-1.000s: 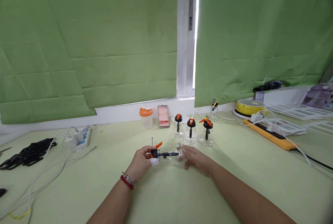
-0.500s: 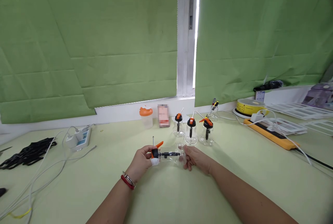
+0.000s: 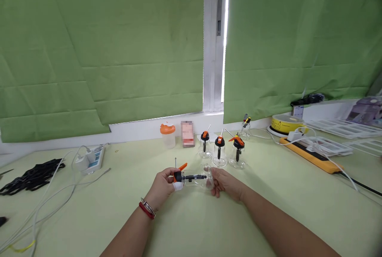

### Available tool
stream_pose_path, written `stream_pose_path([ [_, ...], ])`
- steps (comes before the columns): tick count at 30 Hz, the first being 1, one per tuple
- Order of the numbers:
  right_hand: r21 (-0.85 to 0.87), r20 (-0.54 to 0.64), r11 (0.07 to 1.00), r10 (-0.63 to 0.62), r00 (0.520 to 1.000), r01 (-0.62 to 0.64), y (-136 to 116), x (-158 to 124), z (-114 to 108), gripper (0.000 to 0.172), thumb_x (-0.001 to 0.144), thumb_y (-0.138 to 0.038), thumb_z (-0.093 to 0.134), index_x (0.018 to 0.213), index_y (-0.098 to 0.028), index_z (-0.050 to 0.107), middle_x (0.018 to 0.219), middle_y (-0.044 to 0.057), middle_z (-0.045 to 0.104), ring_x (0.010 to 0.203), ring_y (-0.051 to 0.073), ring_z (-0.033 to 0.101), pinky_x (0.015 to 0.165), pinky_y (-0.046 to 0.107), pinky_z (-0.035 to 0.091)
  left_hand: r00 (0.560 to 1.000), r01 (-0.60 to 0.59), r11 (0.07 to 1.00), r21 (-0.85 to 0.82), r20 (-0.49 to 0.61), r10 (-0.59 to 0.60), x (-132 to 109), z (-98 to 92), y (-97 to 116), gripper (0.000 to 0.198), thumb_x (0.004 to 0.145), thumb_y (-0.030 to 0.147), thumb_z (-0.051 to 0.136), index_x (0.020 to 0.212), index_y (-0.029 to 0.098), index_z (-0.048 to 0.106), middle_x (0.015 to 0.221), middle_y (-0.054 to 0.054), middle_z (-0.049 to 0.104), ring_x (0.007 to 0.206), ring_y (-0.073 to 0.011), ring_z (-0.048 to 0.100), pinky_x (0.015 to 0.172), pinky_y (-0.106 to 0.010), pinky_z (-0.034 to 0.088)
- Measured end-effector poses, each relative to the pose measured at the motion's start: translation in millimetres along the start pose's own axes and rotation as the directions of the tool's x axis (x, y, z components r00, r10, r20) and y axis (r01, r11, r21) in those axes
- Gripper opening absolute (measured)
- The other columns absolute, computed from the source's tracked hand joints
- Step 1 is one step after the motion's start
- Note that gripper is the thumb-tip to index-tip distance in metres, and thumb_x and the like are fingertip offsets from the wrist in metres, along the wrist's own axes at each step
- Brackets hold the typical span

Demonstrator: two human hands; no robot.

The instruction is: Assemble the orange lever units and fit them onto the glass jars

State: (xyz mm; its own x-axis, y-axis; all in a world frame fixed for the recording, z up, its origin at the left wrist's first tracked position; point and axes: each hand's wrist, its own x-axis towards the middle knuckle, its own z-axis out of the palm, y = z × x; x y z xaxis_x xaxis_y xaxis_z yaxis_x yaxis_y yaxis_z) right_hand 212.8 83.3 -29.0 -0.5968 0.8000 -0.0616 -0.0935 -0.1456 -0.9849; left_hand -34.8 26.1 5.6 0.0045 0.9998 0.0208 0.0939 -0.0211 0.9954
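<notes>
A clear glass bottle (image 3: 195,185) lies on its side between my hands, its base to the right. A black rod-like part (image 3: 193,177) runs inside it. My left hand (image 3: 162,187) grips the black-and-orange cap (image 3: 177,176), from which a thin metal tube points up. A white wrap covers one fingertip of that hand. My right hand (image 3: 225,182) holds the wide base, its fingers curled around the rim. Just beyond stand three similar upright bottles, a left one (image 3: 204,148), a middle one (image 3: 219,154) and a right one (image 3: 238,157).
An orange-lidded cup (image 3: 168,135) and a phone-like item (image 3: 187,134) stand by the wall. Another small bottle (image 3: 246,128) is farther back. To the right lie an orange power strip (image 3: 310,155) and white frames (image 3: 343,127). Leftward are black straps (image 3: 32,175), cables and a white power strip (image 3: 97,159).
Almost nothing differs. Both hands keep hold of the bottle in nearly the same place, and the whole view has shifted down very slightly.
</notes>
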Motion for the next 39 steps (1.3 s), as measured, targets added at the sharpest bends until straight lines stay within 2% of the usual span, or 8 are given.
stream_pose_path([
  [4, 0.016, 0.008, 0.996, -0.089, 0.996, 0.088, -6.3, -4.0, 1.9, 0.069, 0.078, -0.046, 0.063, 0.137, -0.029, 0.034, 0.125, 0.011, 0.048, 0.083, 0.017, 0.061, 0.063, 0.031, 0.053, 1.000, 0.004, 1.000, -0.005, -0.026, -0.005, 1.5, -1.2, 1.4, 0.046, 0.054, 0.019, 0.079, 0.096, 0.015, 0.061, 0.090, -0.008, 0.070, 0.077, -0.0178, 0.064, 0.069, -0.028, 0.049],
  [6, -0.015, 0.021, 0.993, -0.120, 0.993, 0.120, -9.0, -6.2, 2.4, 0.079, 0.073, -0.037, 0.071, 0.139, -0.035, 0.028, 0.135, 0.009, 0.038, 0.087, 0.017, 0.060, 0.067, 0.032, 0.053, 0.999, -0.007, 1.000, -0.009, -0.033, 0.007, 2.0, -1.7, 1.8, 0.044, 0.054, 0.019, 0.078, 0.095, 0.015, 0.062, 0.092, -0.007, 0.069, 0.079, -0.0176, 0.064, 0.070, -0.028, 0.049],
  [14, 0.040, 0.000, 0.997, -0.060, 0.998, 0.060, -8.1, -5.9, 4.2, 0.069, 0.078, -0.043, 0.064, 0.137, -0.025, 0.033, 0.095, 0.004, 0.054, 0.067, 0.014, 0.061, 0.054, 0.027, 0.048, 1.000, -0.005, 1.000, 0.001, -0.026, 0.005, 1.7, 0.2, -0.7, 0.042, 0.055, 0.019, 0.078, 0.094, 0.016, 0.063, 0.088, -0.006, 0.069, 0.077, -0.0169, 0.064, 0.068, -0.026, 0.050],
  [20, 0.007, -0.003, 0.999, -0.037, 0.999, 0.037, -6.2, -2.6, 2.8, 0.055, 0.082, -0.053, 0.054, 0.124, -0.019, 0.046, 0.077, 0.001, 0.055, 0.052, 0.009, 0.054, 0.046, 0.024, 0.044, 1.000, 0.000, 1.000, -0.016, -0.030, 0.000, 1.3, 3.2, 0.4, 0.042, 0.053, 0.019, 0.078, 0.092, 0.016, 0.064, 0.088, -0.006, 0.070, 0.079, -0.0177, 0.064, 0.069, -0.027, 0.050],
  [23, 0.001, -0.002, 0.999, -0.036, 0.999, 0.036, -7.6, -3.7, 2.7, 0.060, 0.082, -0.053, 0.055, 0.131, -0.020, 0.042, 0.083, 0.003, 0.056, 0.059, 0.012, 0.057, 0.051, 0.026, 0.047, 0.999, 0.008, 1.000, -0.019, -0.042, -0.009, 0.3, 3.2, 3.3, 0.043, 0.052, 0.019, 0.079, 0.092, 0.016, 0.063, 0.088, -0.006, 0.070, 0.078, -0.0173, 0.064, 0.069, -0.027, 0.050],
  [26, -0.027, -0.014, 0.996, -0.087, 0.996, 0.086, -11.3, -6.4, 3.2, 0.073, 0.078, -0.047, 0.063, 0.140, -0.029, 0.029, 0.114, 0.009, 0.051, 0.079, 0.015, 0.060, 0.063, 0.030, 0.051, 0.998, 0.010, 1.000, -0.018, -0.061, -0.011, -1.1, 3.1, 7.5, 0.044, 0.052, 0.019, 0.079, 0.093, 0.016, 0.063, 0.088, -0.005, 0.070, 0.077, -0.0168, 0.064, 0.068, -0.026, 0.050],
  [29, -0.077, 0.011, 0.985, -0.152, 0.988, 0.152, -14.1, -8.2, 2.8, 0.080, 0.072, -0.039, 0.072, 0.139, -0.037, 0.029, 0.133, 0.009, 0.038, 0.088, 0.016, 0.057, 0.070, 0.031, 0.051, 0.997, 0.015, 1.000, -0.019, -0.072, -0.016, -1.4, 3.2, 9.4, 0.044, 0.051, 0.019, 0.079, 0.091, 0.016, 0.063, 0.086, -0.005, 0.069, 0.076, -0.0168, 0.064, 0.068, -0.026, 0.050],
  [39, -0.053, -0.023, 0.994, -0.100, 0.995, 0.099, -15.8, -6.7, 4.5, 0.071, 0.074, -0.041, 0.068, 0.136, -0.030, 0.036, 0.106, 0.005, 0.049, 0.069, 0.013, 0.059, 0.057, 0.029, 0.050, 0.999, 0.031, 0.999, -0.016, -0.040, -0.032, 1.6, 3.4, 1.3, 0.046, 0.048, 0.018, 0.082, 0.089, 0.015, 0.063, 0.084, -0.006, 0.070, 0.072, -0.0162, 0.063, 0.066, -0.027, 0.049],
])
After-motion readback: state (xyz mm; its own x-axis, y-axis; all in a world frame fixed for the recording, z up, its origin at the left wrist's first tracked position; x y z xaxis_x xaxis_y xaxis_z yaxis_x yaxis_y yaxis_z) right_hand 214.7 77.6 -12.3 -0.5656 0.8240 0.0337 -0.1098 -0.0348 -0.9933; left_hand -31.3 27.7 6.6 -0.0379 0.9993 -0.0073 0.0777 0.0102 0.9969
